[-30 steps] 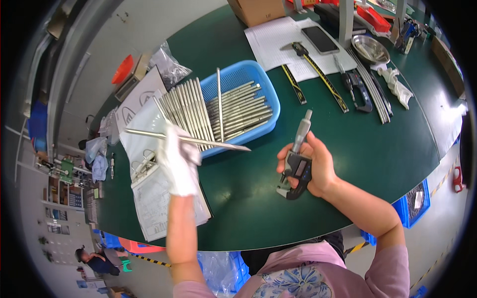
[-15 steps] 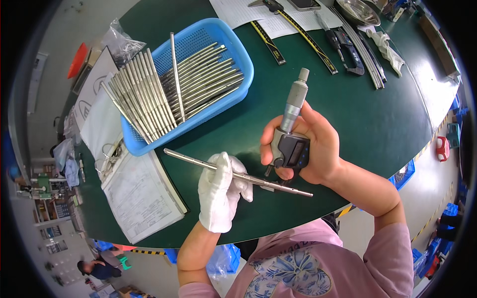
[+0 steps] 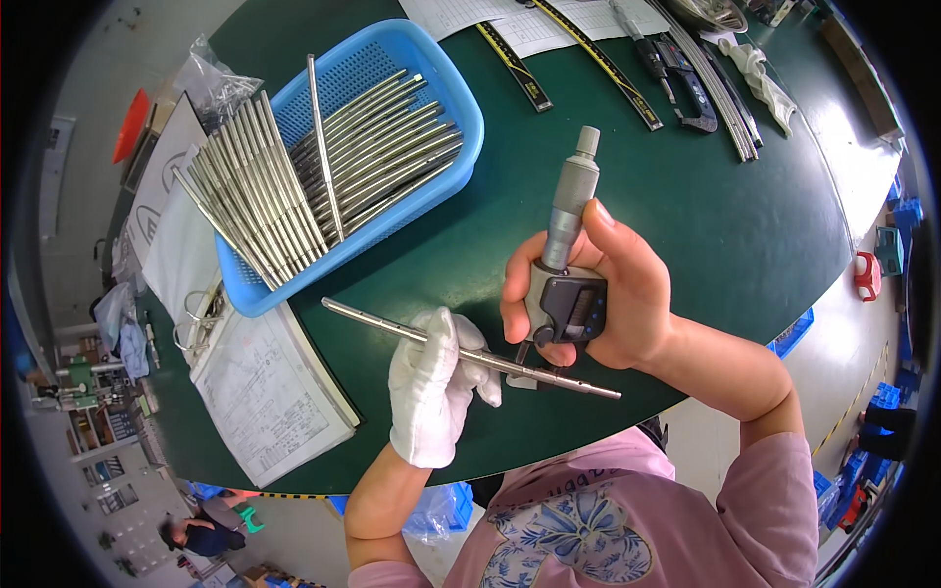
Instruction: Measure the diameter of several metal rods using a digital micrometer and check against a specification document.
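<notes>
My left hand, in a white glove, is closed around the middle of a slim metal rod with small holes or marks along it. The rod slants from upper left to lower right. Bare-skinned, my right hand grips a digital micrometer, its thimble pointing up and its small display facing me. The lower end of the micrometer's frame meets the rod just right of the glove; whether the measuring faces touch it I cannot tell. Beyond my left hand, a blue plastic basket holds many similar metal rods.
An open binder with printed sheets lies left of my hands. At the back are two rulers, papers, another micrometer, thin metal strips and a crumpled white glove. A clear bag lies behind the basket.
The micrometer has come down slightly toward the rod, and its frame end now meets the rod. The basket and binder appear a little farther left as the view shifts. Both grips stay the same.
</notes>
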Tool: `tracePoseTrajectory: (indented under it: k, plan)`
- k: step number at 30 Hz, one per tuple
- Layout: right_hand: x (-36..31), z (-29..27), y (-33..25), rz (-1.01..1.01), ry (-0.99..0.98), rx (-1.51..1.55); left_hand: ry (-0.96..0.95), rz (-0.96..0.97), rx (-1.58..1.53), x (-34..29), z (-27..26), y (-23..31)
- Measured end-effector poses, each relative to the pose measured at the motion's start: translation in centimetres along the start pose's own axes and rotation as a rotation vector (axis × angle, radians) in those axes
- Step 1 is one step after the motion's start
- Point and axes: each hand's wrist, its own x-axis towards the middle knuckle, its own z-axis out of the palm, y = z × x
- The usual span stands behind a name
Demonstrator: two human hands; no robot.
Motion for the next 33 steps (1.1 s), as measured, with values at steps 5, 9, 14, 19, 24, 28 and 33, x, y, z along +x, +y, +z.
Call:
tracePoseTrajectory:
  k: [5, 9, 14, 19, 24, 28, 33]
  plan:
    - [-0.17, 0.05, -0.14, -0.004, 0.046, -0.076, 0.012, -0.007, -0.004, 0.03, 0.08, -0.28]
    - [-0.12, 0.03, -0.06, 0.008, 0.029, -0.041, 0.028, 0.000, 0.007, 0.07, 0.19, -0.32]
    - [-0.11, 0.30, 0.05, -0.003, 0.034, -0.073, 0.033, 0.003, -0.013, 0.09, 0.11, -0.32]
    - [-0.23, 0.32, -0.02, 0.038, 0.070, -0.051, 0.018, 0.006, -0.009, -0.12, 0.23, -0.43]
    - [-0.22, 0.17, 0.10, 0.031, 0.050, -0.025, 0.027, -0.037, -0.023, -0.21, 0.50, -0.56]
    - [-0.05, 0.10, 0.21, -0.025, 0.035, -0.065, 0.034, -0.043, -0.029, -0.19, 0.48, -0.70]
    - [-0.22, 0.03, 0.01, -0.023, 0.042, -0.107, 0.020, -0.061, -0.033, -0.10, 0.32, -0.64]
